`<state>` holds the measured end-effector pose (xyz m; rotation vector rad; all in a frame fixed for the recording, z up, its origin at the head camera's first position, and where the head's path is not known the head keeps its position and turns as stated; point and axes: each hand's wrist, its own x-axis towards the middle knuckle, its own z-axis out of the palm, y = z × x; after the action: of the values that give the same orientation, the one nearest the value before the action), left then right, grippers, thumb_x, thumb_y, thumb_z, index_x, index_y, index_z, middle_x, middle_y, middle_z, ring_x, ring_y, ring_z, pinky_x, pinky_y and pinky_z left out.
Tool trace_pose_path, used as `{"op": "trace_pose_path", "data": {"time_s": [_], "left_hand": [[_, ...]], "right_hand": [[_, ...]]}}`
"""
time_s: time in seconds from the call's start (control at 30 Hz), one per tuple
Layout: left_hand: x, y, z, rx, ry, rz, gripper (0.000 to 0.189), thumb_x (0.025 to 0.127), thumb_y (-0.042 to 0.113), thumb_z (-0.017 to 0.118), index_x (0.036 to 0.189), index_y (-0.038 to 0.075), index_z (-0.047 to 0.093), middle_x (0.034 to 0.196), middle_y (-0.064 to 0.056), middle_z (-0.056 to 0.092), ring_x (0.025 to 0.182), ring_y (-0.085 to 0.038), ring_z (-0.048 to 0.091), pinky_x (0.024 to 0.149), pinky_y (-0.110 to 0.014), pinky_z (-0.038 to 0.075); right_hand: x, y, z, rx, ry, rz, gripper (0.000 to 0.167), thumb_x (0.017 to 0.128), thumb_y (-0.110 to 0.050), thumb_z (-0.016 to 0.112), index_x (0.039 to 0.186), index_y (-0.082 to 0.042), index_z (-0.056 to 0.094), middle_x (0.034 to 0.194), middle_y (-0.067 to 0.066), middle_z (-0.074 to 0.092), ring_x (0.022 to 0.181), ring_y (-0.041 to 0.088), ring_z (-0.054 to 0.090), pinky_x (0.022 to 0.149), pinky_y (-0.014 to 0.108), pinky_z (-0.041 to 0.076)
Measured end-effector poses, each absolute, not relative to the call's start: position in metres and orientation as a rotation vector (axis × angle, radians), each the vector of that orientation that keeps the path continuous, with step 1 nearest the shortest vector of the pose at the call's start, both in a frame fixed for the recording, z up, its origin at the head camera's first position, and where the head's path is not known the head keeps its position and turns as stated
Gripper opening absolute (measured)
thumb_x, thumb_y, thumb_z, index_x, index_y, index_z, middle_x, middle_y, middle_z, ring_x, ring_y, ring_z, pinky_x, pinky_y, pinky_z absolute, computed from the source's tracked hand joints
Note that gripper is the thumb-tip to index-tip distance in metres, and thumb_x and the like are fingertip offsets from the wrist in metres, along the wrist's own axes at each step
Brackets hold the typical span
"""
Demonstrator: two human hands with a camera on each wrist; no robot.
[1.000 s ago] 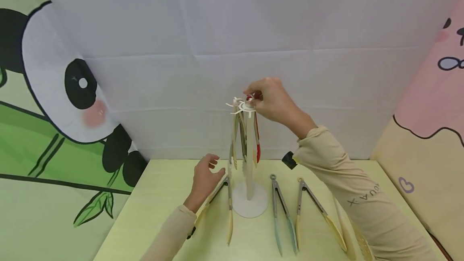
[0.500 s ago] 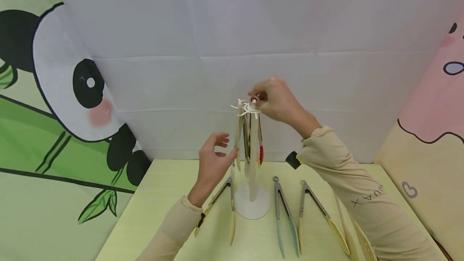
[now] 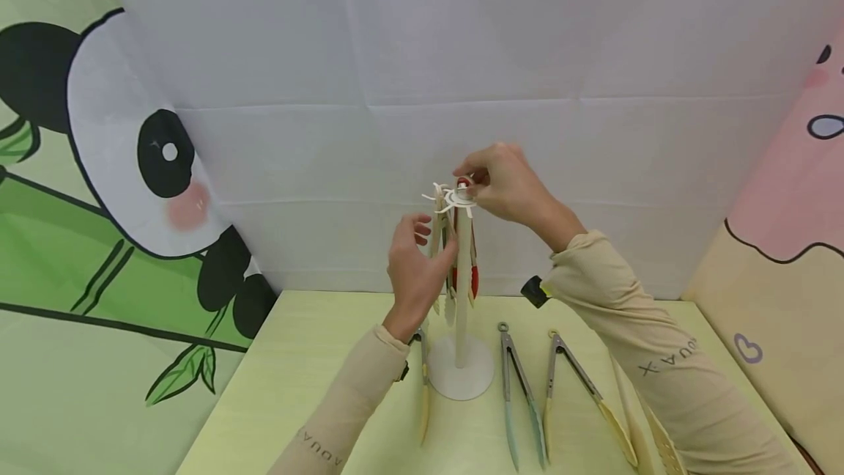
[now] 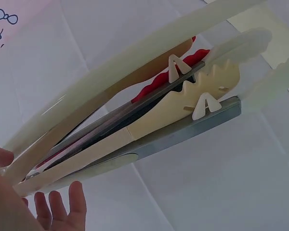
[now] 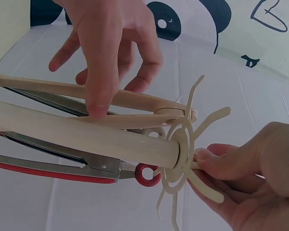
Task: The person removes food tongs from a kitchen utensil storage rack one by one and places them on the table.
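Observation:
A white utensil rack point(image 3: 464, 314) stands upright, with a ring of curved hooks point(image 5: 209, 120) at its top. My right hand point(image 3: 504, 182) pinches the middle of that top; the fingertips hide the small part between them. Several tongs hang from the hooks, one with beige arms point(image 5: 149, 102) and another with red trim point(image 5: 58, 174) and a red ring. My left hand point(image 3: 415, 270) is beside the hanging tongs, thumb and fingers spread to either side. In the right wrist view, one of its digits overlaps a beige arm. Pale scalloped tong heads point(image 4: 212, 82) hang lower down.
Blue-green tongs point(image 3: 508, 380) lie on the pale yellow table point(image 3: 264, 387) right of the rack's base. Yellow tongs point(image 3: 580, 372) lie beyond them, and another yellow pair point(image 3: 424, 394) lies partly under the left forearm. A white cloth point(image 3: 297, 167) hangs behind.
My left hand has moved up and right, from beside the rack's lower part to the hanging tongs. My right hand stays at the rack's top.

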<state>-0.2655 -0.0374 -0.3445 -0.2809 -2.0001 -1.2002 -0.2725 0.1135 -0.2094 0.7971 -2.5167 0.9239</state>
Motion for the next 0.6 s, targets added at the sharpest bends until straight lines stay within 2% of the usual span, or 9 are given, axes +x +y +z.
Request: {"op": "trace_pose_path", "data": {"time_s": [0.3, 0.6], "left_hand": [[-0.276, -0.027, -0.344, -0.216, -1.984, -1.061, 0.035, 0.077, 0.025, 0.071, 0.104, 0.010, 0.055, 0.089, -0.005, 0.056, 0.076, -0.025, 0.056, 0.049, -0.033, 0.043], [-0.281, -0.022, -0.343, -0.181, -1.933, -0.979, 0.035, 0.073, 0.016, 0.070, 0.103, 0.007, 0.053, 0.088, -0.007, 0.055, 0.072, -0.024, 0.056, 0.046, -0.035, 0.043]], "right_hand": [[-0.272, 0.115, -0.210, 0.803, -2.505, 0.883, 0.024, 0.080, 0.011, 0.064, 0.100, 0.001, 0.073, 0.093, 0.014, 0.071, 0.080, 0.021, 0.066, 0.072, 0.033, 0.053], [-0.271, 0.114, -0.209, 0.793, -2.518, 0.896, 0.025, 0.080, 0.012, 0.063, 0.100, 0.001, 0.073, 0.094, 0.015, 0.070, 0.081, 0.023, 0.067, 0.073, 0.034, 0.054]]}}
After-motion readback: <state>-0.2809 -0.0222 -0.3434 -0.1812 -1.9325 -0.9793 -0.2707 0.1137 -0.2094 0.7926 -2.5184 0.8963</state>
